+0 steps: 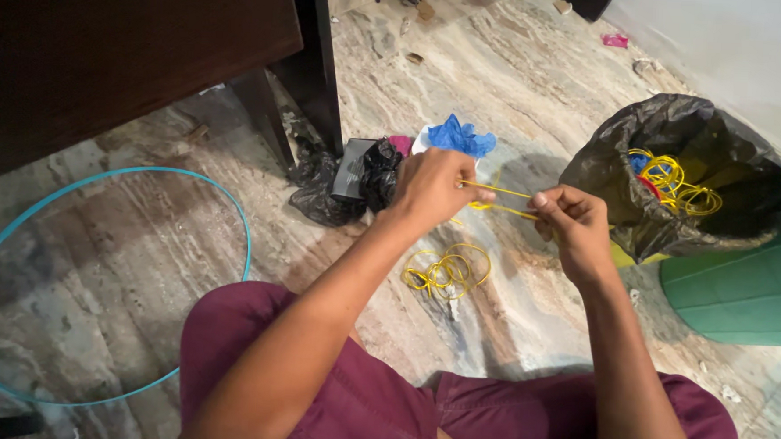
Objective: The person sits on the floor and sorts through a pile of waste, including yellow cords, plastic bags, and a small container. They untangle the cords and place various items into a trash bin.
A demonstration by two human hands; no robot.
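Two hands meet over the marble floor (537,85) in the only view you have, the head camera looking down past your maroon-clad knees. Your left hand (431,188) has its fingers (482,195) closed narrow on one end of a yellow wire (501,201), and your right hand (576,228) pinches the other end between thumb and forefinger, so the strand runs taut and nearly level between the two, held clear of the floor. Take the black bag (621,168) as your landmark: it stands open just beyond your right hand, and inside it lies a tangle of yellow loops (677,184) with a bit of blue and red beside them. Nearer you than the bag, below the held wire, a smaller bunch of loose yellow rings (448,271) lies flat on the floor. Judging from that, part of the work looks done, with a fair number of loops already in the bag, while the strand in your hands and the bunch on the floor are yet to be dealt with; how many more there may be out of view you cannot tell. Away from the bag on your left-hand side sit a crumpled blue glove (461,136), a dark wrapper heap (350,181), a dark wooden cabinet (134,50) and a large teal hoop (233,213). Just past the bag, a green bin (738,296) touches its side.
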